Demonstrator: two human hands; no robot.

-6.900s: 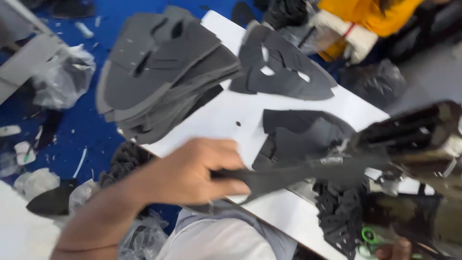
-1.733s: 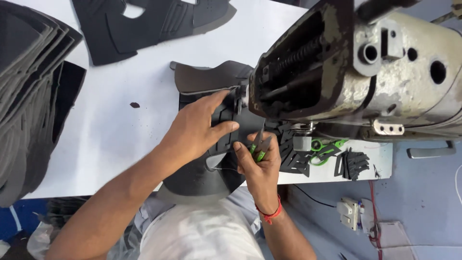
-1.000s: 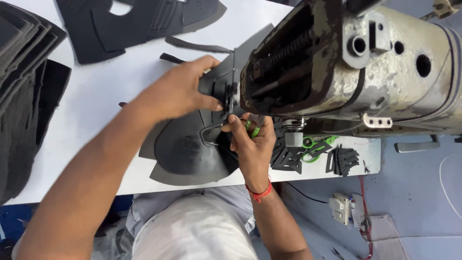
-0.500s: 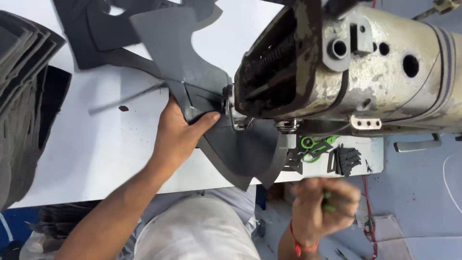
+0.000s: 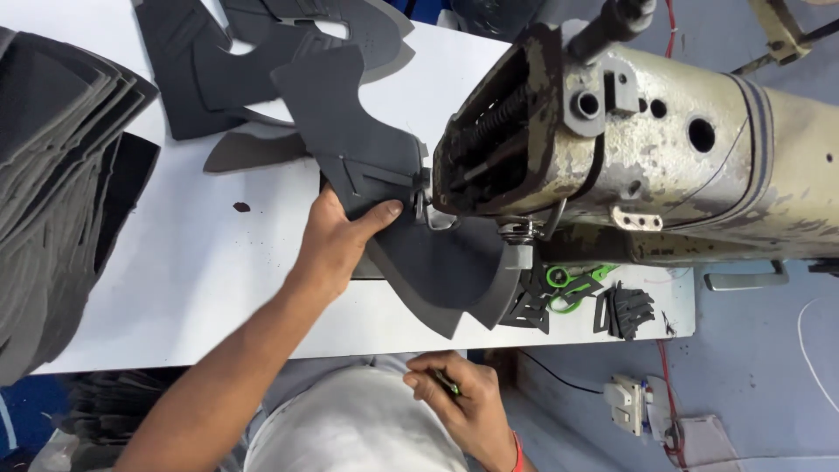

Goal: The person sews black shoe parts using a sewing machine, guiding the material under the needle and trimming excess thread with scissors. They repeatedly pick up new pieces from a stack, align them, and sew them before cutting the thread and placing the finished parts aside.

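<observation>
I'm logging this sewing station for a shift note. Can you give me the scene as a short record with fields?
setting: white table with an old cream sewing machine
left hand: left hand grips the dark grey cut piece beside the machine's needle end
right hand: right hand is off the table near the person's lap, closed on a small green-handled tool
on the table: a stack of grey pieces at left, green scissors under the machine
</observation>
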